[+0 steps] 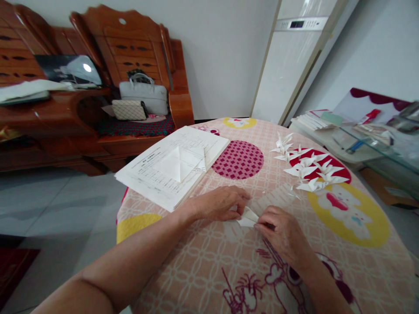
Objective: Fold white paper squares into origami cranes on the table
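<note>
A small folded piece of white paper (248, 216) lies on the patterned tablecloth (209, 261) between my two hands. My left hand (218, 203) rests on the cloth with its fingers curled, pinching the paper's left side. My right hand (284, 233) is closed too, its fingertips pressing the paper's right edge. Several finished white paper cranes (309, 165) lie in a loose row to the far right of my hands.
A stack of printed sheets (170, 168) with cut paper squares on top sits at the table's far left. A wooden bench (98, 96) with bags stands beyond. A tall white appliance (291, 61) and a cluttered glass table (366, 139) are on the right.
</note>
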`<state>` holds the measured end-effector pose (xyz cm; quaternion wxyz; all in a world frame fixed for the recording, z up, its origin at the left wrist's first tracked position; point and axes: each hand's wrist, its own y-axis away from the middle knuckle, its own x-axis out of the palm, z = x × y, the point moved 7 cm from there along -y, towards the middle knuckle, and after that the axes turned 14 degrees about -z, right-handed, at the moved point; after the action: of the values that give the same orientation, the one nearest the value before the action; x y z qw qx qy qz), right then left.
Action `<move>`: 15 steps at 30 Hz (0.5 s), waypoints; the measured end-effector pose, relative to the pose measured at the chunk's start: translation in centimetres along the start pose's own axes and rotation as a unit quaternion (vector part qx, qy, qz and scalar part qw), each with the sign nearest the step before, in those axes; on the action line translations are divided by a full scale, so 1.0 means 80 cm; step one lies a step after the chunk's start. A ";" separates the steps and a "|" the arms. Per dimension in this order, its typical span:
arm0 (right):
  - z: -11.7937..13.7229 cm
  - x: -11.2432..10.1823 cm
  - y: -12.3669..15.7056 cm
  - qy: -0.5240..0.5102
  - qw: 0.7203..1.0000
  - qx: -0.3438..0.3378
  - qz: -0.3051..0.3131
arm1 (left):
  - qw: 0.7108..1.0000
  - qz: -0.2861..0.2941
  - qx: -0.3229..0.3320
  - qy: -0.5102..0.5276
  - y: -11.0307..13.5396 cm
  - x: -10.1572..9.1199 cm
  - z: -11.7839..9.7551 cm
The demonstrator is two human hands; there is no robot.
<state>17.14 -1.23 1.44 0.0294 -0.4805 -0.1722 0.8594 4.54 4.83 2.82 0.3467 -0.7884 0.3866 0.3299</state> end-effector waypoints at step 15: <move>0.024 0.005 0.010 0.073 0.991 -0.090 -0.061 | 0.999 -0.001 -0.017 -0.028 -0.005 -0.002 -0.003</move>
<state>15.41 -2.39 1.77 0.0506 -0.5315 -0.2756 0.7994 4.85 4.86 3.23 0.3445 -0.7847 0.3707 0.3580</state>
